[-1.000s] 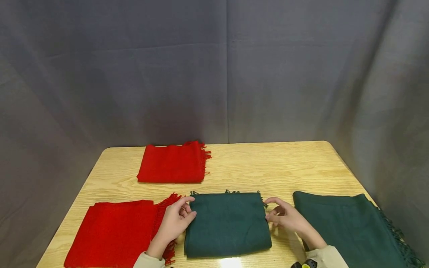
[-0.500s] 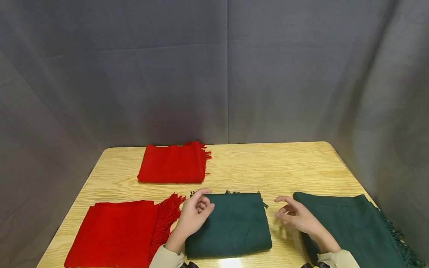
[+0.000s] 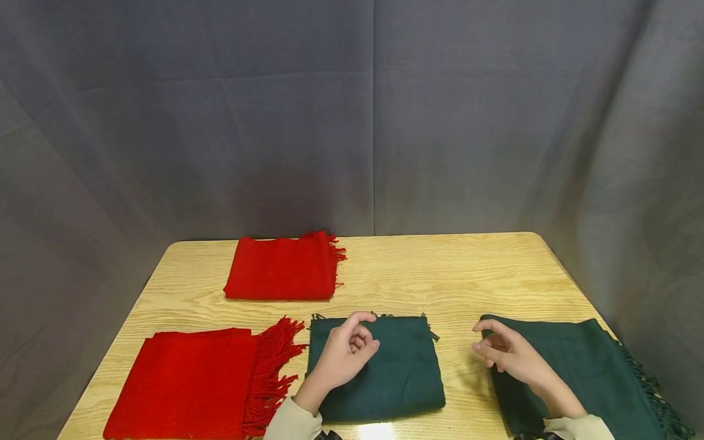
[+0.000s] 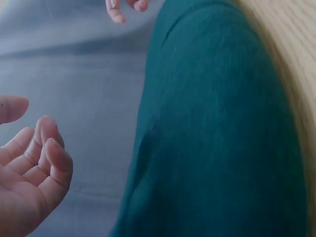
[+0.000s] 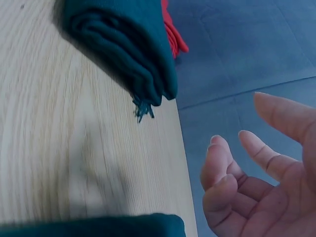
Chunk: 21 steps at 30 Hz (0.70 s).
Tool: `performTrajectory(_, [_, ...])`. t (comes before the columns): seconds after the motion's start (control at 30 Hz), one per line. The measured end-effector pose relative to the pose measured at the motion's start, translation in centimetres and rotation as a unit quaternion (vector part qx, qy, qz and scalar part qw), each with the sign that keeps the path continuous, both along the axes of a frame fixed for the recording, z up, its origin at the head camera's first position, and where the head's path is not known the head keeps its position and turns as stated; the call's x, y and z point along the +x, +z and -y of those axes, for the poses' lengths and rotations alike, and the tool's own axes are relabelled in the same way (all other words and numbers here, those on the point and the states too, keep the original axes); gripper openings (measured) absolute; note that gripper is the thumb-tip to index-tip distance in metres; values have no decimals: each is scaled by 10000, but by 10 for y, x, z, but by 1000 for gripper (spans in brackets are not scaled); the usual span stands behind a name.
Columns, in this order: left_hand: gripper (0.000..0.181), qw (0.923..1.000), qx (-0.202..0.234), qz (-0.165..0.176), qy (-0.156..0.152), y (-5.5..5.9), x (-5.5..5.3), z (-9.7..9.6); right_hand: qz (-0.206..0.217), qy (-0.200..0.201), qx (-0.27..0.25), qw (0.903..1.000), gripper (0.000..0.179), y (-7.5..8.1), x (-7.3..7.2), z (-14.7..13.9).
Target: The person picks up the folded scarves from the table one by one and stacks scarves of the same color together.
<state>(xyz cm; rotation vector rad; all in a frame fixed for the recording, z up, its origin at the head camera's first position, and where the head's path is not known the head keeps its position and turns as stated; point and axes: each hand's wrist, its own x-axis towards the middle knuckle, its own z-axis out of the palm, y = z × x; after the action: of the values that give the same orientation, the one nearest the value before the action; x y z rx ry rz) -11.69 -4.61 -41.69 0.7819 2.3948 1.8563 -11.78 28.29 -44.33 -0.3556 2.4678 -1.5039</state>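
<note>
A folded dark green scarf (image 3: 409, 379) lies at the middle front of the table, fringe showing along its far edge. My left hand (image 3: 343, 357) hovers above its left part, fingers loosely bent and holding nothing; the left wrist view shows this hand (image 4: 32, 177) apart from the cloth (image 4: 217, 123). My right hand (image 3: 511, 354) is over the left edge of another green scarf (image 3: 594, 373), which is folded wider and has fringe on its right. In the right wrist view the fingers (image 5: 216, 165) are loosely bent, with nothing held. The middle scarf's layered end (image 5: 123, 49) also shows there.
To the left lies a folded red scarf (image 3: 187, 385), its fringe spread towards the middle. A smaller folded red scarf (image 3: 280, 269) is at the back of the wooden table (image 3: 440, 269). A grey curtain (image 3: 275, 134) hangs behind and around the table.
My left hand has moved right, from the middle scarf's left edge to above it. My right hand has left that scarf's right edge and moved right to the other green scarf.
</note>
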Motion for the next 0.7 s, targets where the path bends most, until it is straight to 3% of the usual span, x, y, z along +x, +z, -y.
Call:
performTrajectory(0.43, [36, 9981, 129, 193, -568, 3, -4, -32, 98, -570, 590, 9966, 39, 8, 2, -28])
performTrajectory(0.53, [37, 9966, 258, 117, -777, 0, -6, -43, 84, -706, 753, 9946, 40, 10, 3, -35])
performTrajectory(0.7, [41, 9943, 316, -170, -1003, -15, -16, -63, 38, -921, 922, 9915, 42, 14, 4, -46])
